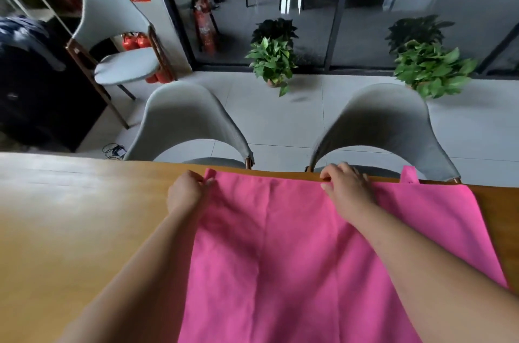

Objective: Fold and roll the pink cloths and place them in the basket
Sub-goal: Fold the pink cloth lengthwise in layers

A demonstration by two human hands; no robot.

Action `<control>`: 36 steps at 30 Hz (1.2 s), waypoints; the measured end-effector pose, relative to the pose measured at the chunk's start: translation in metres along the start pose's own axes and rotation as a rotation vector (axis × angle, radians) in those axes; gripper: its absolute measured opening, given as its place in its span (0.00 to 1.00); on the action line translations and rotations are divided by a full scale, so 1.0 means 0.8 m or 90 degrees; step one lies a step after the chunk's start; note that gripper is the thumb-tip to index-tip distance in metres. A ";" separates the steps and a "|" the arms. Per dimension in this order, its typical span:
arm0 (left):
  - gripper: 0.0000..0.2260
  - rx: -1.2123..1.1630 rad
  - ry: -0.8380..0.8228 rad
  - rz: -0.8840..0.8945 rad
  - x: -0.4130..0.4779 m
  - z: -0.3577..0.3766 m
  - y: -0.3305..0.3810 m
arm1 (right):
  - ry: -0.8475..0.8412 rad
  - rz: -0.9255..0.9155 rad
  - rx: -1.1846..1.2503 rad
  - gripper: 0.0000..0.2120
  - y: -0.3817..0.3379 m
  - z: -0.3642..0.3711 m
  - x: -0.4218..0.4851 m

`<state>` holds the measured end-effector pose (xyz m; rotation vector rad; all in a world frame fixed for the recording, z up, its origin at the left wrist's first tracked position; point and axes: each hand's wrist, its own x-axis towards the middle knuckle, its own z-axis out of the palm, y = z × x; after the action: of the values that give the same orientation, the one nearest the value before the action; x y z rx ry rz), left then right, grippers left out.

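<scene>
Where the pink cloth (280, 258) lay: spread flat on the wooden counter (84, 216), its far edge reaching the counter's far edge.
Left hand (186, 192): fingers curled, pinching the cloth's far left corner, which was lifted a little.
Right hand (346, 189): fingers curled over the far edge, gripping it well apart from the left hand.
Cloth surface: lengthwise creases ran through the middle.
Loop (409, 174): a small pink tab stuck out past the far edge, right of the right hand.
Beyond the counter: two grey chairs (182, 118) pushed close, and potted plants (272, 62) on the floor.
</scene>
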<state>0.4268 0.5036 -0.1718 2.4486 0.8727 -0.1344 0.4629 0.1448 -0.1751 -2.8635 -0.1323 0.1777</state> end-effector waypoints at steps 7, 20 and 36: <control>0.17 0.038 0.001 0.041 0.012 -0.009 0.000 | -0.063 -0.050 -0.191 0.19 -0.005 -0.015 0.014; 0.13 -0.045 0.074 0.067 0.019 -0.009 -0.008 | 0.120 -0.023 -0.216 0.10 -0.036 0.022 0.007; 0.16 0.062 0.138 0.102 0.028 0.001 -0.012 | 0.120 -0.060 -0.232 0.14 -0.038 0.029 0.020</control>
<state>0.4386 0.5217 -0.1822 2.6479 0.7704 0.1530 0.4733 0.1814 -0.1908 -3.2047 -0.2877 -0.1522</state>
